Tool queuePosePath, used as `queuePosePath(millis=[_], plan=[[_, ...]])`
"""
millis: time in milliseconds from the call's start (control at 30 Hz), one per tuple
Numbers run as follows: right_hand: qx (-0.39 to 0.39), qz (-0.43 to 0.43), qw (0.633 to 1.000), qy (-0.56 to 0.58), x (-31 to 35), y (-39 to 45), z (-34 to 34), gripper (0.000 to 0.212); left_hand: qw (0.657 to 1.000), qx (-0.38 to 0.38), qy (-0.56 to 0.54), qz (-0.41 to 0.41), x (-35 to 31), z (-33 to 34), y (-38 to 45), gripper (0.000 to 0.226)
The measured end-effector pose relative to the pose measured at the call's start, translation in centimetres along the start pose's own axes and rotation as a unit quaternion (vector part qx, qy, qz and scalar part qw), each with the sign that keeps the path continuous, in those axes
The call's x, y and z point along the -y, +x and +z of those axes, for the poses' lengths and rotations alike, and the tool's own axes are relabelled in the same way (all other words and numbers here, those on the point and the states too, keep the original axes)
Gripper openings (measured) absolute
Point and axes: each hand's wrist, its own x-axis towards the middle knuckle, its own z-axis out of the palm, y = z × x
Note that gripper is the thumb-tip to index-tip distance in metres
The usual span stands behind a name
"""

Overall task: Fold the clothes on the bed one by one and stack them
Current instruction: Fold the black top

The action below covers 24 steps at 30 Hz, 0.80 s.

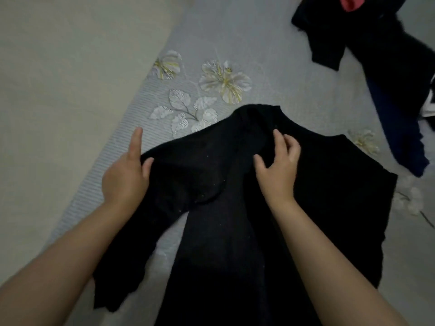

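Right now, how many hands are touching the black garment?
2. The left hand pinches the black garment at its left shoulder edge; the right hand rests near the collar, fingers curled. Whether the right hand actually grips cloth is unclear.

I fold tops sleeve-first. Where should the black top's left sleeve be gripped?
Probably at the cuff of the black top's left sleeve, approached from the bed edge: it lies flat, angled away from the body, ending free near the left forearm. The left hand already holds the shoulder.
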Motion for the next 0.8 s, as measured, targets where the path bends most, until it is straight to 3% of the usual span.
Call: queuePosePath(millis=[100, 167, 267, 333, 400, 500, 633, 800], plan=[[0.198, -0.007, 0.980, 0.015, 0.3, 0.1, 3.3, 0.071, 0.999, 0.016, 0.029, 0.018, 2.6, -0.7, 3.7, 0.069], [0.275, -0.056, 0.959, -0.043, -0.1, -0.9, 4.3, 0.066, 0.999, 0.029, 0.042, 0.007, 4.4, -0.4, 3.6, 0.069], [0.181, -0.112, 0.975, -0.066, -1.0, -2.1, 4.3, 0.064, 0.999, 0.030, 0.009, -0.019, 6.5, 0.0, 0.4, 0.073], [0.132, -0.074, 0.986, -0.065, -1.2, -2.3, 4.2, 0.072, 0.997, 0.041, -0.038, -0.057, 7.6, 0.1, -2.6, 0.080], [0.202, -0.011, 0.973, -0.112, -1.5, -2.5, 4.6, 0.077, 0.994, 0.032, -0.063, -0.079, 8.3, 0.2, -5.3, 0.087], [0.300, -0.016, 0.924, -0.238, -1.9, -2.7, 5.9, 0.060, 0.985, 0.020, -0.111, -0.128, 7.8, 0.5, -7.9, 0.090], [0.292, -0.008, 0.930, -0.225, -1.9, -2.5, 6.0, 0.054, 0.964, -0.006, -0.207, -0.165, 5.5, 1.3, -8.2, 0.083], [0.268, 0.010, 0.960, -0.082, -2.3, -2.7, 3.5, 0.045, 0.930, -0.029, -0.306, -0.201, 4.2, 2.3, -7.4, 0.075]])
